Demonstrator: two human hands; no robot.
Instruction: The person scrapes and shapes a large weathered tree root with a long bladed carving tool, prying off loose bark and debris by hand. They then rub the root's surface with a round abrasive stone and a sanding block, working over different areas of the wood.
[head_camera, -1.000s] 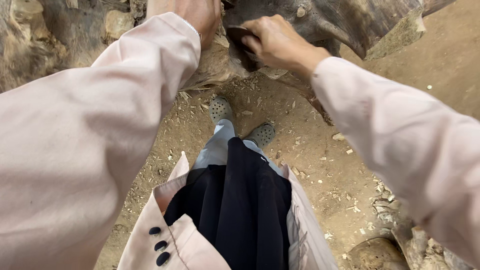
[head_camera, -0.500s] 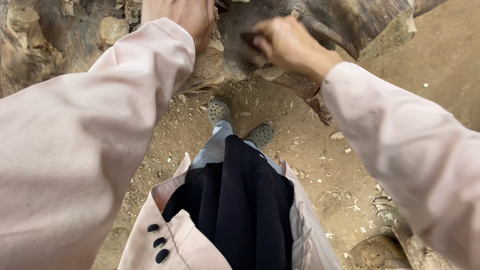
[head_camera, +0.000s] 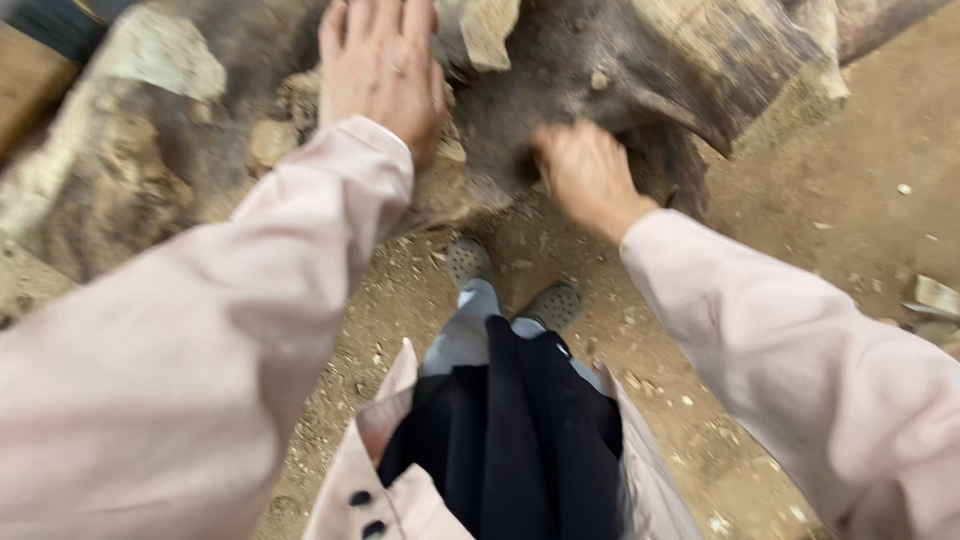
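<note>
My left hand (head_camera: 380, 65) lies open and flat on the far rough stump (head_camera: 560, 90), fingers spread. My right hand (head_camera: 585, 175), blurred, is curled closed against the stump's dark hollow to the right; whether it grips anything, I cannot tell. My shoes (head_camera: 510, 285) stand near on dirt ground (head_camera: 800, 210).

Hands on a log, feet on the ground below

The left hand (head_camera: 380, 65) lies flat on the log (head_camera: 600, 70); the right hand (head_camera: 585, 175) rests against it further right. Both shoes (head_camera: 510, 285) stand on the dirt ground (head_camera: 830, 200) before the log.
</note>
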